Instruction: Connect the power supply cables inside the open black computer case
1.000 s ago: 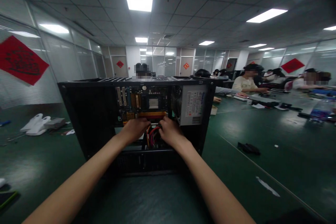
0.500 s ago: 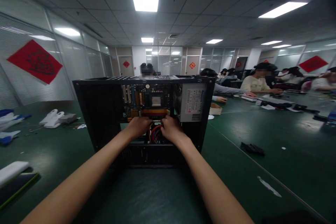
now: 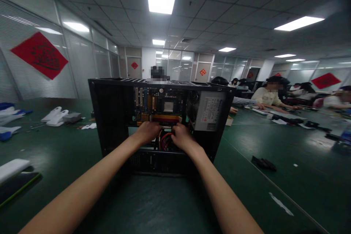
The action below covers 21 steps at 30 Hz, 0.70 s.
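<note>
A black open computer case (image 3: pixel 109 117) stands on the green table. Inside it are a motherboard (image 3: pixel 168 107) with orange and red slots (image 3: pixel 166 118) and, on the right, a silver power supply (image 3: pixel 210 111). My left hand (image 3: pixel 148 132) and my right hand (image 3: pixel 183 136) reach in just below the slots, one at each end. Both hands have curled fingers at a thin strip along the board's lower edge; what they grip is too small to make out. Red and yellow cables (image 3: pixel 166 140) lie between my hands.
White plastic bags (image 3: pixel 56 116) and a grey box (image 3: pixel 72 117) lie at the left, a white object (image 3: pixel 13 170) nearer. On the right are a black item (image 3: pixel 263 163), a paper strip (image 3: pixel 281 203) and a small carton (image 3: pixel 229 120). A person (image 3: pixel 270 93) sits farther back.
The view has shifted and tilted slightly, so the case appears farther right and a little rotated. My hands stay at the same place on the board.
</note>
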{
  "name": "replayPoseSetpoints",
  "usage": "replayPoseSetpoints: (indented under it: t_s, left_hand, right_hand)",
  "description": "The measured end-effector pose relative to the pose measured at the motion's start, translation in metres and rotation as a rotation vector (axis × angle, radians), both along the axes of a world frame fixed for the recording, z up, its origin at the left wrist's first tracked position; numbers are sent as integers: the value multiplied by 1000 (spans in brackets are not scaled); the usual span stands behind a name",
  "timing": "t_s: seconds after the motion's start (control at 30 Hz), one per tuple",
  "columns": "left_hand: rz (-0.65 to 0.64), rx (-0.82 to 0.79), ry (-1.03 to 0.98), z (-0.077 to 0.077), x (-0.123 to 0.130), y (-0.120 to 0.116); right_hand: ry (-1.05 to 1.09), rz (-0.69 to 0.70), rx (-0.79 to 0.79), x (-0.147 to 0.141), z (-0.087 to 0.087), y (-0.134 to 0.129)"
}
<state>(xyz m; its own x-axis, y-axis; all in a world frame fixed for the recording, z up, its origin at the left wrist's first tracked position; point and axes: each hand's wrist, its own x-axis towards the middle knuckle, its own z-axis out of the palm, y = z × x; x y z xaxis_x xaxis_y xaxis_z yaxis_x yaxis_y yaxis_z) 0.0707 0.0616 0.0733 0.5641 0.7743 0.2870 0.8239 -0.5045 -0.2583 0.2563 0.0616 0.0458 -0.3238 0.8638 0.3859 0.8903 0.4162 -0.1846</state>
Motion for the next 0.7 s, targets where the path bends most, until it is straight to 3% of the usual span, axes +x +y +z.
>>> replayPoseSetpoints:
  t_s: [0.7]
  left_hand:
    - [-10,29,-31,-7,-1,12]
  right_hand:
    - [-40,45,46,1,-5,7]
